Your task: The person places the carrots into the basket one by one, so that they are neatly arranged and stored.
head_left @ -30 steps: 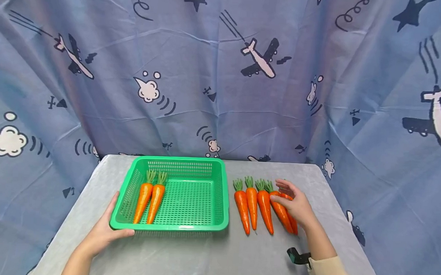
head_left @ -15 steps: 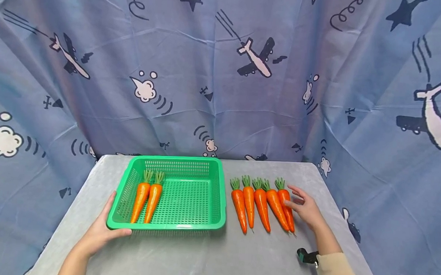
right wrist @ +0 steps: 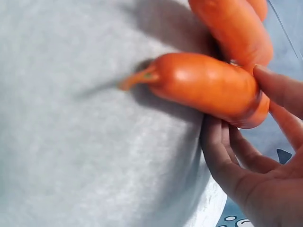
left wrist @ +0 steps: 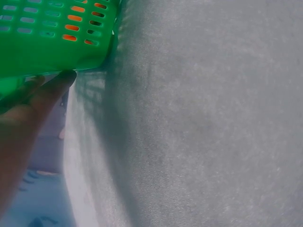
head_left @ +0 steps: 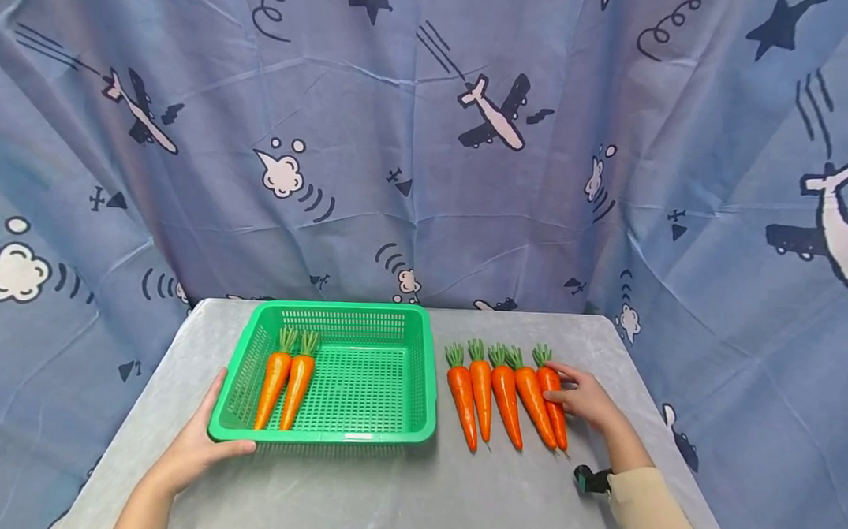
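Green plastic basket (head_left: 345,437) stands on the grey table (head_left: 357,498), just right of the left hand (head_left: 196,442). Contents: two carrots (head_left: 274,384), side by side near the basket's left wall, leafy tops pointing away from the person. Left-wrist view shows orange through the wall slots.

Left hand: spread round the basket's near-left corner, fingers along the side, thumb at the front rim; touching it, not wrapped round it.

Right hand (head_left: 583,396): nearly closed, thumb and fingers pinching the rightmost carrot (head_left: 556,424) of the row from either side. That carrot lies on the table, leaves pointing away from the person. Four more carrots (head_left: 505,402) lie to the left of this hand, between it and the basket.

Change: half a second ago, the right hand is just to the right of the rightmost carrot, fingers wider apart; now they meet it. Basket contents and left hand's hold unchanged.
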`<act>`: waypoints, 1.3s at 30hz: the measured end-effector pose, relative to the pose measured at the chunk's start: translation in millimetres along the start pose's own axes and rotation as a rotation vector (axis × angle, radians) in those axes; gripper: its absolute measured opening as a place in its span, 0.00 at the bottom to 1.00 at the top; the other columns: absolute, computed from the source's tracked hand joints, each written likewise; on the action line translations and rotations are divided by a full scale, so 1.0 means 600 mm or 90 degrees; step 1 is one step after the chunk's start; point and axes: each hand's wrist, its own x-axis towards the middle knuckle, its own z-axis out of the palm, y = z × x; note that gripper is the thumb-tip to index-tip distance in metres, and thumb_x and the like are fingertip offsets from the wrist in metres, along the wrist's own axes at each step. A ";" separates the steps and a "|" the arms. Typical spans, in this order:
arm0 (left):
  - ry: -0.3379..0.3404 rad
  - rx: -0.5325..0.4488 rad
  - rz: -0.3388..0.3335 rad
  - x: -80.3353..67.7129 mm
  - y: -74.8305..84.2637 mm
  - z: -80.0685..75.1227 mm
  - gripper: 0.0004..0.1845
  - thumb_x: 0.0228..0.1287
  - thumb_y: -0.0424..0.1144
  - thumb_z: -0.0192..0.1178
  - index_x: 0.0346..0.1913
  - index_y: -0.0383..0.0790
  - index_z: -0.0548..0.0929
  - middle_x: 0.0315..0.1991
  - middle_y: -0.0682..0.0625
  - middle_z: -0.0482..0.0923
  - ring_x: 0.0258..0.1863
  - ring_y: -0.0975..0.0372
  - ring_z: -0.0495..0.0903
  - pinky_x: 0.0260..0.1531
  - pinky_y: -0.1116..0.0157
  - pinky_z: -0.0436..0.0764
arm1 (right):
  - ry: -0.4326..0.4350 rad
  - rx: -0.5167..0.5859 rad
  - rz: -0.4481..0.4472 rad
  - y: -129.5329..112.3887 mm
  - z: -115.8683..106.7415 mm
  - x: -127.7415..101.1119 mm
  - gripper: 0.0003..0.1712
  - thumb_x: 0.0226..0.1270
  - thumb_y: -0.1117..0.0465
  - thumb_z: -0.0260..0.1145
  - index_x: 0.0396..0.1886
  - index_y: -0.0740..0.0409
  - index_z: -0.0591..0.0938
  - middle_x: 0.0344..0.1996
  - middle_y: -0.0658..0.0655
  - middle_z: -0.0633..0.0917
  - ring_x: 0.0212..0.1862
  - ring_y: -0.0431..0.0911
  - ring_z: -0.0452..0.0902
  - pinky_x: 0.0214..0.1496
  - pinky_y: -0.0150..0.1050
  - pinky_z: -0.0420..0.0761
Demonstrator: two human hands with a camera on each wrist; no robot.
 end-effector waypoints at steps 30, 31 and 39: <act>0.001 -0.005 -0.006 -0.001 0.003 -0.004 0.68 0.54 0.28 0.74 0.82 0.59 0.32 0.82 0.38 0.39 0.64 0.81 0.59 0.54 0.85 0.61 | 0.052 0.305 -0.037 -0.065 -0.013 -0.034 0.44 0.69 0.55 0.70 0.80 0.45 0.59 0.70 0.62 0.63 0.53 0.38 0.76 0.52 0.39 0.84; 0.001 -0.005 -0.005 0.000 0.002 -0.003 0.68 0.54 0.28 0.74 0.82 0.60 0.32 0.82 0.38 0.39 0.64 0.81 0.59 0.54 0.85 0.61 | 0.058 0.321 -0.039 -0.071 -0.013 -0.034 0.44 0.69 0.55 0.70 0.80 0.45 0.60 0.69 0.59 0.64 0.54 0.38 0.76 0.52 0.38 0.84; -0.001 -0.007 -0.003 0.002 0.000 -0.001 0.68 0.54 0.28 0.74 0.81 0.65 0.33 0.82 0.40 0.39 0.64 0.79 0.59 0.54 0.84 0.62 | 0.078 0.358 -0.071 -0.114 -0.003 -0.040 0.45 0.69 0.57 0.70 0.80 0.47 0.58 0.66 0.59 0.67 0.53 0.39 0.77 0.51 0.34 0.84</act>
